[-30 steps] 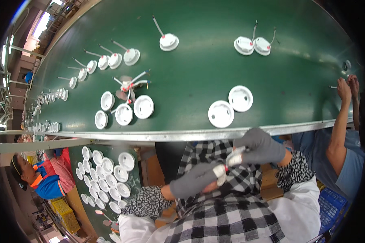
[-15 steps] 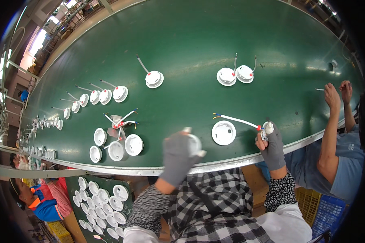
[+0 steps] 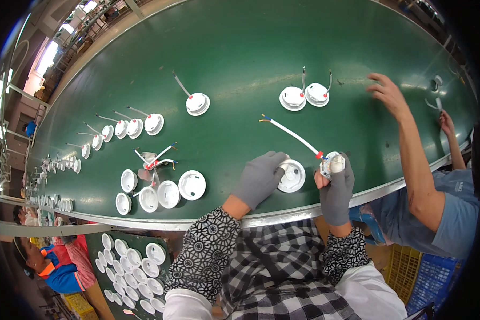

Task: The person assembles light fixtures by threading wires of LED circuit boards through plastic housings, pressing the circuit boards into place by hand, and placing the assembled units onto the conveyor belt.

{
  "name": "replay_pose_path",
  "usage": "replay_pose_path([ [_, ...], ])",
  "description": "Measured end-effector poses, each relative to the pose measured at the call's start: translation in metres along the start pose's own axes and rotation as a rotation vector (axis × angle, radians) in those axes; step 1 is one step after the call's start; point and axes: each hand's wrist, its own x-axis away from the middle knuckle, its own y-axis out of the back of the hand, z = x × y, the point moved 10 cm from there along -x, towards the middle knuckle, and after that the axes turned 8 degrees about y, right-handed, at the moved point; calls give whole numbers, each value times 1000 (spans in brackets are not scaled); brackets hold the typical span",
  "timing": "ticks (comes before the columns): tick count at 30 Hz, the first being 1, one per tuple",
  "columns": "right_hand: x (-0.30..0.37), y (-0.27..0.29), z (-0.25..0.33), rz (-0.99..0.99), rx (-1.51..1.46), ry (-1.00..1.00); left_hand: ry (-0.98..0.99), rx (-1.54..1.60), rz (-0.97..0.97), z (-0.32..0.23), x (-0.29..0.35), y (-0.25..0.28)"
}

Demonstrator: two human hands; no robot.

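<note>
My left hand (image 3: 260,178), in a grey glove, is closed on the left rim of a white round lamp housing (image 3: 294,177) that rests on the green bench with its hollow side up. In my gloved right hand (image 3: 337,184), the fingers are wrapped round a small white circuit part (image 3: 332,164). From that part a white cable (image 3: 293,135) with a red grommet runs up and left to bare coloured wire ends. The fingers hide some of the part. Left of my left hand stand several more open white housings (image 3: 192,185), beside a bundle of cabled parts (image 3: 153,161).
Several housings with upright cables (image 3: 198,103) stand farther back on the green bench (image 3: 240,48). A co-worker's arm (image 3: 410,144) reaches over the bench at the right. More white housings (image 3: 136,274) lie on a lower surface at left. Another person (image 3: 58,261) sits there.
My left hand has left one white housing beside the others at left and moved right onto another housing. My right hand has shifted slightly left with its cabled part. The co-worker's arm has swung left.
</note>
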Motion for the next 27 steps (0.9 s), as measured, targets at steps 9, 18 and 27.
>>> replay_pose_path([
  [9, 68, -83, 22, 240, 447, 697, 584, 1210, -276, 28, 116, 14],
  [18, 71, -80, -26, 326, 113, -206, 150, 1091, 116, -23, 171, 33],
  [27, 89, -108, -31, 264, 296, -104, 269, 740, -26, 3, 195, 49],
])
